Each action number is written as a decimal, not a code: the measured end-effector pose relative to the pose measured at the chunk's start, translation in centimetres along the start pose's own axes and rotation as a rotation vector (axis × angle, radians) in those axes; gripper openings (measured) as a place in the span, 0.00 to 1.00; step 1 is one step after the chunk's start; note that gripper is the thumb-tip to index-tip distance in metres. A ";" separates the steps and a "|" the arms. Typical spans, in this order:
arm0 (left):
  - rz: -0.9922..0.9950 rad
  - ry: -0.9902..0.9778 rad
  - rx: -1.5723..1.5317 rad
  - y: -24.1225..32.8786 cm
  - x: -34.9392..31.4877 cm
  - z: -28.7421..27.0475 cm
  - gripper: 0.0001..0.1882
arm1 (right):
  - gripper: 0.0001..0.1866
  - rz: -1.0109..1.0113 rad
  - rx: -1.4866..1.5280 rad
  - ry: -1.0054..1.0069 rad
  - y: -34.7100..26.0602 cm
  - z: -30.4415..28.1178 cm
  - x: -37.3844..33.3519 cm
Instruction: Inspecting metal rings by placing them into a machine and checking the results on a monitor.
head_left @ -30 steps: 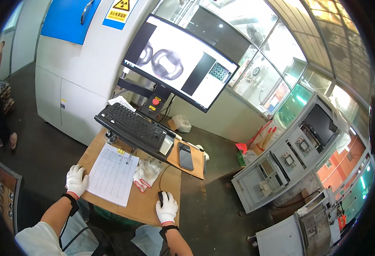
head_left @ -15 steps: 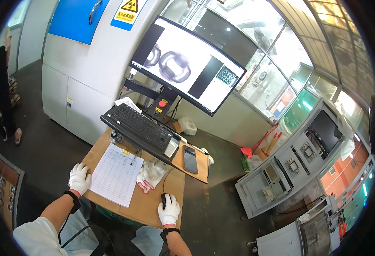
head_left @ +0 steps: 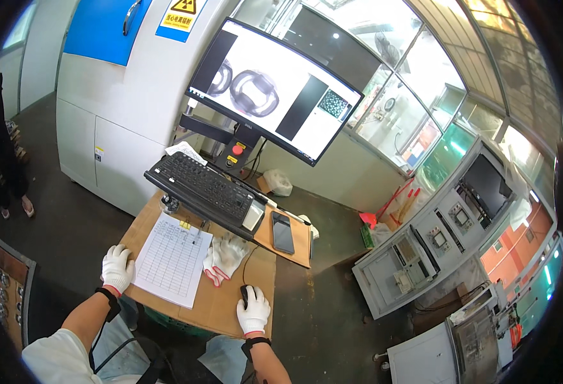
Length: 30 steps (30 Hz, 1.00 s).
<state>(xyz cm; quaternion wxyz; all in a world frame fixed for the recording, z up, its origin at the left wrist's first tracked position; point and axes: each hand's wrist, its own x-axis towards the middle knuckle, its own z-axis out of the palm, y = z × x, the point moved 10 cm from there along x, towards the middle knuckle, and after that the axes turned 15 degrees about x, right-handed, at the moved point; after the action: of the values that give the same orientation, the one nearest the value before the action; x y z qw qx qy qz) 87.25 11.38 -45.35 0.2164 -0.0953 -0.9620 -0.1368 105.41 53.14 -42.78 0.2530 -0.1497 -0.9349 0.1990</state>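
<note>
My right hand point(head_left: 254, 311), in a white knit glove, is wrapped over a black computer mouse point(head_left: 244, 295) at the right front of a cardboard-topped table point(head_left: 224, 313). At the table's left edge rests my left hand point(head_left: 118, 269), also gloved, its fingers loosely bent and apart and holding nothing. Just beside it lies a printed form point(head_left: 168, 265) with a clip at its top. A crumpled pair of spare white gloves point(head_left: 227, 257) with red cuffs lies between the form and the mouse. Above them, a black keyboard point(head_left: 201, 185) sits on a raised tray.
A tilted monitor point(head_left: 275, 89) shows grey ring shapes. Below it is a red stop button point(head_left: 237, 150). A phone point(head_left: 282, 232) lies on a board beside the keyboard. A large white cabinet point(head_left: 118, 102) stands behind left, a grey control console point(head_left: 422, 240) right. Someone's dark-trousered legs point(head_left: 3, 147) show far left.
The view has shifted slightly, so most things sit a little higher and further left. Both hands keep their places, the right one still on the mouse. The person at far left has shifted slightly.
</note>
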 end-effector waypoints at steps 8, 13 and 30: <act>0.024 0.013 -0.029 0.2 0.6 -0.4 0.15 | 0.27 -0.048 0.007 0.011 -0.9 -0.6 0.3; 0.034 0.024 -0.038 -0.1 0.3 0.3 0.17 | 0.28 -0.043 0.016 0.035 -0.2 -0.3 0.2; 0.012 -0.008 -0.038 0.2 0.4 -0.4 0.17 | 0.25 -0.055 0.003 0.012 -0.8 -0.7 0.2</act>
<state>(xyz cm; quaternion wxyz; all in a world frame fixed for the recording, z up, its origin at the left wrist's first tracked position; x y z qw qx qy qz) 87.08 11.53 -44.82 0.2115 -0.1056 -0.9595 -0.1534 105.50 52.71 -41.82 0.2641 -0.1247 -0.9369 0.1923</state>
